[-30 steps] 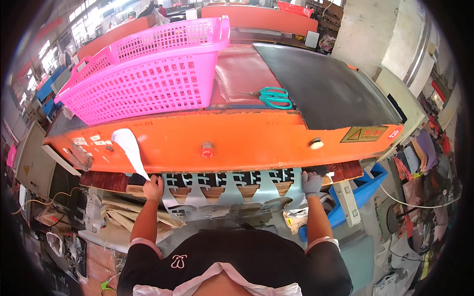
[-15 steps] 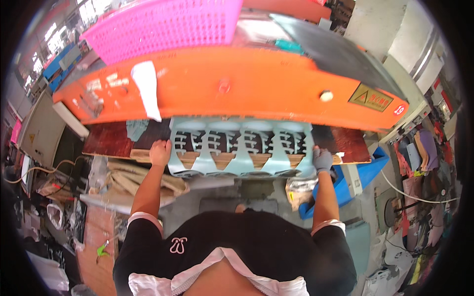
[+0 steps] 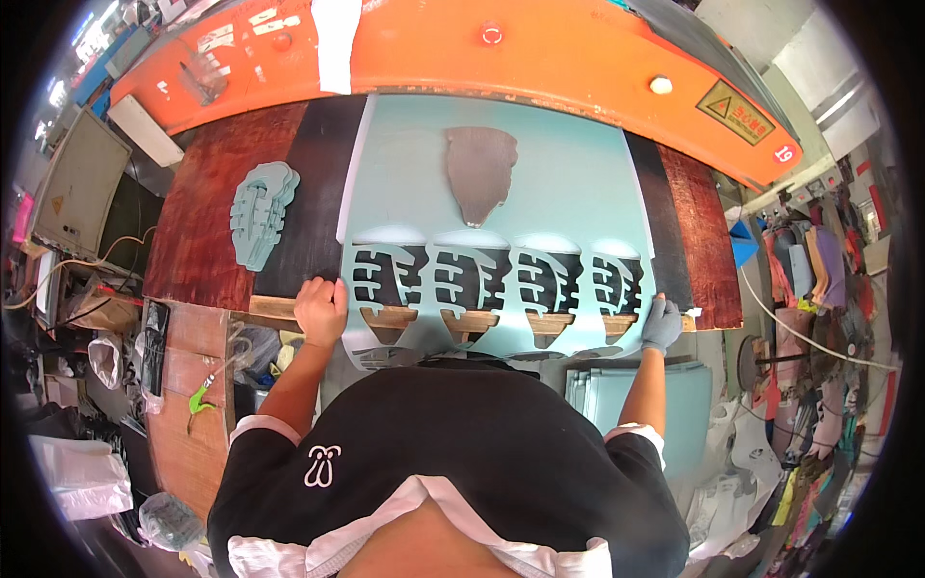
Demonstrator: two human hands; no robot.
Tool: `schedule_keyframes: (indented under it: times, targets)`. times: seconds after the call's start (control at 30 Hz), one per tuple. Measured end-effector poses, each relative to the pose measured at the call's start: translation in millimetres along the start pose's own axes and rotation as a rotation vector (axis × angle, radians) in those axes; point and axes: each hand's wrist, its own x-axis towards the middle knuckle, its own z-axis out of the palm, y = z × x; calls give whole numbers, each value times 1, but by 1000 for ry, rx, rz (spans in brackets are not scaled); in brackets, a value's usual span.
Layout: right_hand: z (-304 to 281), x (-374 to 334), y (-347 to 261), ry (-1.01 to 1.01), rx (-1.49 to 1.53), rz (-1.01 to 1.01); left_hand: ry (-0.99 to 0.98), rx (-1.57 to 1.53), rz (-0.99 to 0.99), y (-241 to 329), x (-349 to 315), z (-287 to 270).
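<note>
A pale green sheet (image 3: 405, 207) lies over the table, with a row of several cut-out openings near its front; the front strip hangs over the table edge. My left hand (image 3: 321, 310), bare, is closed on the sheet's left front edge. At the right front edge, my right hand (image 3: 661, 324), in a grey glove, is closed with its fingers on the sheet. A brownish-grey flat shape (image 3: 479, 175), wide at the back and tapering toward me, rests on the sheet's uncut part. To the left, a small stack of pale green cut pieces (image 3: 262, 214) with slotted sides lies on the table.
An orange machine beam (image 3: 434, 58) spans the far side, with a white cloth (image 3: 336, 43) hanging on it. The table (image 3: 207, 212) is dark red and black with a wooden front edge. Pale green sheets (image 3: 684, 395) stand below at right. Several coloured scraps hang far right.
The view has shifted, and the orange beam now sits higher in it, uncovering the sheet's back part, the brownish-grey shape and the cut pieces. Both hands stay at the sheet's front edges.
</note>
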Motion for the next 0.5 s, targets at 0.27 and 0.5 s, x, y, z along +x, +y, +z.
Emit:
schedule_keyframes:
  times: [0.27,0.5]
  targets:
    - [43,25,-139,-154,344,-281,-229,49,-79,3,-30,-12]
    - [95,-74,-307,-604,9,-498,-215,-114,-220,18,-56,-37]
